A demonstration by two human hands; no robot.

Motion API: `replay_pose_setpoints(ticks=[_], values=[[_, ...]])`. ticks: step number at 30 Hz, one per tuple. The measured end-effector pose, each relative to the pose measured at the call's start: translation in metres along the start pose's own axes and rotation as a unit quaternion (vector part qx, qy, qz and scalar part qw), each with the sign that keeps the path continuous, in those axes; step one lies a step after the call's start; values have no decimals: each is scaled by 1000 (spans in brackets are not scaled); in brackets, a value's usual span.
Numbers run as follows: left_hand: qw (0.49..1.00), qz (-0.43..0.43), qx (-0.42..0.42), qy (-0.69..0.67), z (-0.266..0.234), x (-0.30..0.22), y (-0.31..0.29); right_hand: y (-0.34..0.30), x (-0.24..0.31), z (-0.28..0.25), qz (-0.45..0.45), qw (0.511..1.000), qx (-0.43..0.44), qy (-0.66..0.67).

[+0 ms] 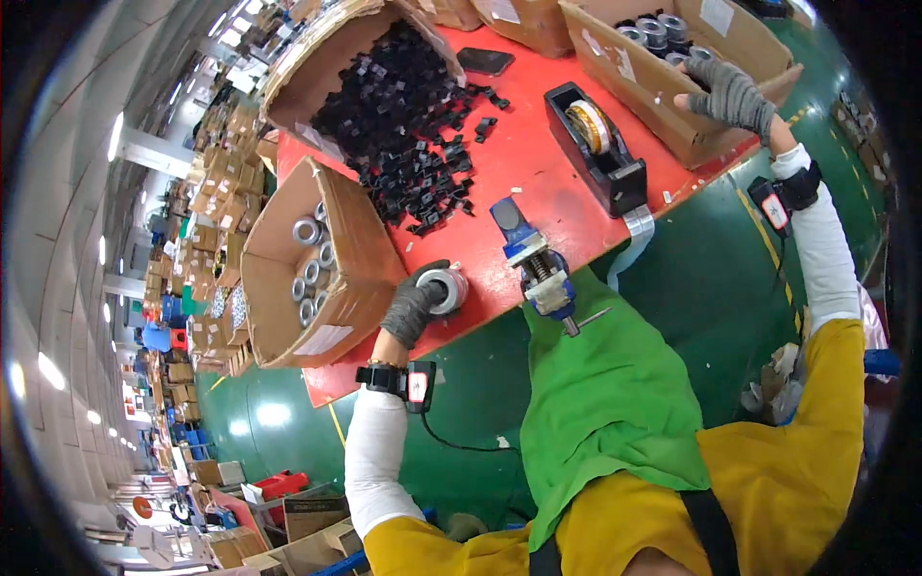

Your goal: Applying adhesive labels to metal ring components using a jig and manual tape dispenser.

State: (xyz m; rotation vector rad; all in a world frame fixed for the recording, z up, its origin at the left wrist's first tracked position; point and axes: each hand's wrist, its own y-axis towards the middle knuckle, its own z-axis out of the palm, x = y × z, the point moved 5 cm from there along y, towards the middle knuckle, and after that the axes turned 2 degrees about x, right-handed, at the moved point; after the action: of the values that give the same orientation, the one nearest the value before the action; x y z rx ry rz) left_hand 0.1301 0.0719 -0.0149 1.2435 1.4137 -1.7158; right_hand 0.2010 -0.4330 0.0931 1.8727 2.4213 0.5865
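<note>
My left hand (413, 310), in a grey glove, is closed round a silver ring-shaped metal part (449, 291) near the table's front left edge. My right hand (722, 94), gloved in grey with bare fingertips, hangs over the near wall of the right cardboard box (663, 106). Its thumb stands apart from the fingers, and nothing shows between them. Beyond those fingers, silver metal rings (651, 35) and dark parts lie inside the box. More silver rings (307, 230) fill the left cardboard box (370, 235) beside my left hand.
A blue bench vise (540, 269) is at the red table's (480, 216) front edge. Behind it stands a black tape dispenser (600, 149). Small black clips (394, 106) spill from a tipped carton (288, 82). A dark phone (485, 61) lies near the back.
</note>
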Motion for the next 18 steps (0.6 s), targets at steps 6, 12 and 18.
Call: replay_pose_setpoints(ticks=[6, 12, 18], values=[[988, -13, -48, 145, -7, -5, 21, -3, -2, 0, 10, 1000, -19, -2], [949, 13, -103, 298, -27, 1, 23, 3, 10, -4, 10, 1000, -12, 5], [896, 163, -202, 359, 4, -30, -18, 1, -16, -3, -17, 960, -132, 248]])
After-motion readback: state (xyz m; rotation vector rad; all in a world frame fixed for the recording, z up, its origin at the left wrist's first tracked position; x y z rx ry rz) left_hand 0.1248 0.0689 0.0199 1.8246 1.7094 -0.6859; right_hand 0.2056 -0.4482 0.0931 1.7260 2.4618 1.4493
